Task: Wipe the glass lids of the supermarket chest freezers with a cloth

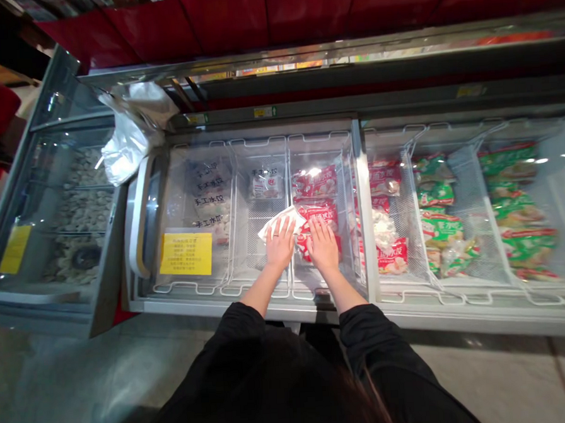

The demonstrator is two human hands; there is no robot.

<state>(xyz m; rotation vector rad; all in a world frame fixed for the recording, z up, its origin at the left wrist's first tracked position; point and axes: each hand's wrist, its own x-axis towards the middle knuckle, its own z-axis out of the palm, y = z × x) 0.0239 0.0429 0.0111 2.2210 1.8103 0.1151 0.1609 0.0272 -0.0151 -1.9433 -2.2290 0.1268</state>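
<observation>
Both my hands reach down into an open chest freezer (249, 295). My left hand (280, 244) lies with fingers stretched over a white frozen-food bag (270, 225) at the divider between two wire baskets. My right hand (323, 246) rests flat, fingers apart, on a red-and-white dumpling bag (307, 235) in the neighbouring basket. More red-and-white bags (315, 181) are stacked behind it. One small bag (266, 186) lies alone at the back of the middle basket.
A yellow label (185, 254) is stuck on the slid-aside glass lid at left. Crumpled plastic (131, 134) sits on the freezer's top corner. Green bags (441, 222) fill baskets to the right. Another glass-topped freezer (69, 210) stands at far left.
</observation>
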